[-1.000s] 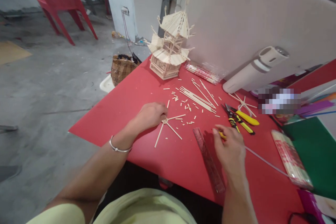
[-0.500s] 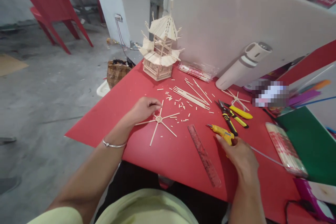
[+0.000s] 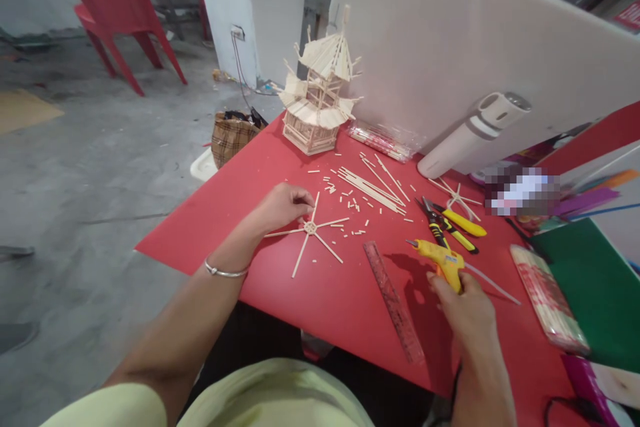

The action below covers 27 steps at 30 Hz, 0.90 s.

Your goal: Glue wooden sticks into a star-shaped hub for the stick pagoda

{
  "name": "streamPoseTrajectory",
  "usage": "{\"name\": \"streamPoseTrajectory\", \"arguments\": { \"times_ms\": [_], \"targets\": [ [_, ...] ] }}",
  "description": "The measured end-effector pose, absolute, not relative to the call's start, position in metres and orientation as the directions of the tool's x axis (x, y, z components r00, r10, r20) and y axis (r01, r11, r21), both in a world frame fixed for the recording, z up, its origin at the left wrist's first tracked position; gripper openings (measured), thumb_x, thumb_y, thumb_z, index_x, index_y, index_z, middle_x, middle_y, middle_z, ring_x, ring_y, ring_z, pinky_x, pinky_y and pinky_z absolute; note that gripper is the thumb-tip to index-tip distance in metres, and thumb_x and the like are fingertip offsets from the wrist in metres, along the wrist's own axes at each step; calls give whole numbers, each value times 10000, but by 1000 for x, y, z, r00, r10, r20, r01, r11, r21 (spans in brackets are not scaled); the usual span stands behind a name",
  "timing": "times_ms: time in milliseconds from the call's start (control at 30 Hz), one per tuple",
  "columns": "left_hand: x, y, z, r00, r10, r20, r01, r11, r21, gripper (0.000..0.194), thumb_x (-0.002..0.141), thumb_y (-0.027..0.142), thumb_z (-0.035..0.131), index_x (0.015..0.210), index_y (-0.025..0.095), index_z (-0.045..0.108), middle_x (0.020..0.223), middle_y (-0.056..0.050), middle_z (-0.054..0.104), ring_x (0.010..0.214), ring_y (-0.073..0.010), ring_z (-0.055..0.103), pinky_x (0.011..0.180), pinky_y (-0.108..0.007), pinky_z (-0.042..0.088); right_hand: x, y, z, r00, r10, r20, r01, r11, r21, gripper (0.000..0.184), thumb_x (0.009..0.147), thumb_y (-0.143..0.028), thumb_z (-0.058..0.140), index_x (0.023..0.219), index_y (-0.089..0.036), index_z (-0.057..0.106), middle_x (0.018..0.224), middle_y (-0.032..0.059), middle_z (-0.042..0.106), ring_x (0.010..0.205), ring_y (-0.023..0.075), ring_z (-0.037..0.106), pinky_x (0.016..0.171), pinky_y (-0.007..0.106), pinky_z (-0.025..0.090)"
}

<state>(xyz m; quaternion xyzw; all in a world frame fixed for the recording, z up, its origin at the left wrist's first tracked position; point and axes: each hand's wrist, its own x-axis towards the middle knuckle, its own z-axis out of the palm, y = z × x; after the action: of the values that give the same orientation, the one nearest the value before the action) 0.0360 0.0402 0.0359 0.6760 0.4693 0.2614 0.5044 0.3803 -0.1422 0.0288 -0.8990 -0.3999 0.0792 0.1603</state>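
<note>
**Q:** ok, start on the left, what are your fingers up to?

**Me:** So my left hand (image 3: 283, 207) is low over the red table (image 3: 200, 233), fingers curled in by the upper-left side of the stick star (image 3: 310, 228). Can't tell if I'm pinching a stick or just hovering, tbh. The star lies flat, spokes fanned around a little hub.

**Q:** and going right?

**Me:** Short cut pieces (image 3: 367, 223) scattered just beside it, then a bundle of long sticks (image 3: 373, 190) further back, then the ruler (image 3: 393, 300) lying at a slant. After that the yellow glue gun (image 3: 443, 259), with my right hand (image 3: 470, 310) wrapped round its grip, nozzle facing left, well apart from the star.

**Q:** so what step is that?

**Me:** I'd call it positioning by the hub with the gun at the ready. imo the next move calls for a steady left hand, a careful reach over the ruler without knocking those loose bits, and the nozzle lined up with one joint. Hot tip near my fingertips is the bit I'd worry about, if it's heated.
</note>
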Motion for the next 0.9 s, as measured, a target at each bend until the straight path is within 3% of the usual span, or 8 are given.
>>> {"name": "streamPoseTrajectory", "arguments": {
  "times_ms": [100,167,300,400,533,667,900],
  "targets": [
    [34,40,35,454,887,-87,361,-94,928,77,747,197,635,735,147,693,660,-14,698,607,-124,639,623,-242,507,334,-136,49,600,800,-31,697,-542,-469,545,728,-674,606,1032,-224,650,753,27,711,654,219,639,612,298,452],
    [33,40,35,455,888,-70,351,-106,930,75,743,192,633,738,149,694,656,-13,695,606,-125,637,622,-245,508,300,-127,59,546,837,-18,736,-490,-467,596,703,-719,643,1054,-237,623,737,15,701,668,223,639,610,293,431],
    [32,40,35,415,906,-87,349,-70,934,78,731,177,637,758,146,702,648,-9,690,584,-126,635,621,-249,506,254,-107,63,436,889,138,885,-396,-247,640,749,-722,636,1139,-216,592,783,38,707,676,229,626,587,285,325],
    [31,41,35,374,920,-122,376,-30,926,104,728,171,632,785,140,713,647,-11,690,580,-136,641,615,-253,499,245,-96,57,302,902,309,952,-301,-52,473,843,-595,600,1092,-192,608,808,46,691,662,194,593,578,280,252],
    [30,40,35,360,928,-91,454,-89,886,114,729,147,595,743,144,709,634,-12,689,589,-139,632,618,-250,472,246,-86,50,127,892,435,982,-175,73,350,895,-503,529,999,-177,602,784,36,653,665,167,552,581,277,230],
    [28,39,35,383,923,-40,514,-177,840,141,732,127,563,710,150,700,632,-9,684,606,-137,617,610,-246,434,242,-79,44,47,906,421,990,-97,98,302,913,-456,514,1003,-178,589,787,28,638,678,160,542,584,277,227],
    [27,36,32,404,915,-6,576,-250,778,205,717,92,528,734,152,724,697,-32,703,640,-145,597,633,-264,407,234,-75,35,76,937,340,988,-118,105,329,934,-486,551,1032,-172,566,860,28,638,708,151,550,583,275,210]
  ]
}}
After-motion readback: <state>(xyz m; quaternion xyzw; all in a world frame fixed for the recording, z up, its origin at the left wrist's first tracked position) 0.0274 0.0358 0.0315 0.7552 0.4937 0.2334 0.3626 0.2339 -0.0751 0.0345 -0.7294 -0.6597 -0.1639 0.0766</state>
